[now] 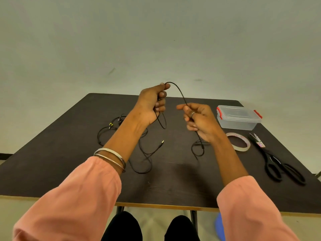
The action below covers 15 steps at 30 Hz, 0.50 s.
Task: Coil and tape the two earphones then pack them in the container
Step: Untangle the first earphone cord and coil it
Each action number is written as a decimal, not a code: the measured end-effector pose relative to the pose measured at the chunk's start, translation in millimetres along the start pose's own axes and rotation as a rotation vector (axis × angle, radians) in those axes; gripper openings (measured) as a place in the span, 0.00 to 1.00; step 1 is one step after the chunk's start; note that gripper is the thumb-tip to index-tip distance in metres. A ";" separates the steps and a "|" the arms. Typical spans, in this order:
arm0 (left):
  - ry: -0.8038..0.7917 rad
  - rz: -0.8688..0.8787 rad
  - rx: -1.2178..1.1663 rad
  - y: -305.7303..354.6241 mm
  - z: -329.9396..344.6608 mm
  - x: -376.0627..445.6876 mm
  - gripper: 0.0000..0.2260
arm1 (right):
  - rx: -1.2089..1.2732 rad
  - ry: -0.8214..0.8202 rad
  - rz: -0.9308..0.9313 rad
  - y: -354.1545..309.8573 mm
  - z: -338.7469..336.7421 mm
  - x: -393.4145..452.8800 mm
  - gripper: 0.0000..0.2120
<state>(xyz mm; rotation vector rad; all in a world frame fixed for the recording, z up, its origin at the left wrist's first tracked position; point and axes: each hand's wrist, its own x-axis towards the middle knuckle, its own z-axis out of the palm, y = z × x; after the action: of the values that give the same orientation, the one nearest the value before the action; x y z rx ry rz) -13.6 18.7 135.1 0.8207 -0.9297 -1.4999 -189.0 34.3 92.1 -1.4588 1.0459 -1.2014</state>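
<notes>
Hands raised above surface [69, 153]: left hand [151, 105] grips gathered loops, right hand [198, 119] pinches earphone cable [178, 91], keeping it taut for coiling; second earphone [107, 131], tape [240, 141], container [238, 119] wait nearby.

Single head-worn wide-angle view, looking forward and down from above the near table [52, 162] edge, close over both forearms at frame centre, knees at the bottom edge, wall [156, 40] filling the upper half, table edges bowed by the lens
</notes>
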 end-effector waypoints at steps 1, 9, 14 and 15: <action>-0.009 -0.030 0.003 0.3 -3.7 0.6 0.10 | 0.045 0.050 0.022 3.6 -6.6 2.1 0.10; -0.094 -0.197 0.601 -10.5 -29.0 -6.1 0.13 | 0.261 0.859 0.265 9.6 -61.4 16.0 0.13; -0.027 -0.018 0.686 -30.5 -28.0 -5.1 0.13 | -0.956 0.816 0.286 14.3 -54.5 5.4 0.19; -0.018 0.016 0.713 -33.9 -25.5 -4.5 0.13 | -1.124 0.643 0.226 10.0 -48.1 2.2 0.26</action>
<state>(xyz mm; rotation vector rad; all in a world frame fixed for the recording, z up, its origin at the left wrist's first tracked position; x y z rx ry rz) -5.3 22.2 93.3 1.2960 -1.5130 -1.1546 -236.6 23.4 86.2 -1.6684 2.5293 -0.9320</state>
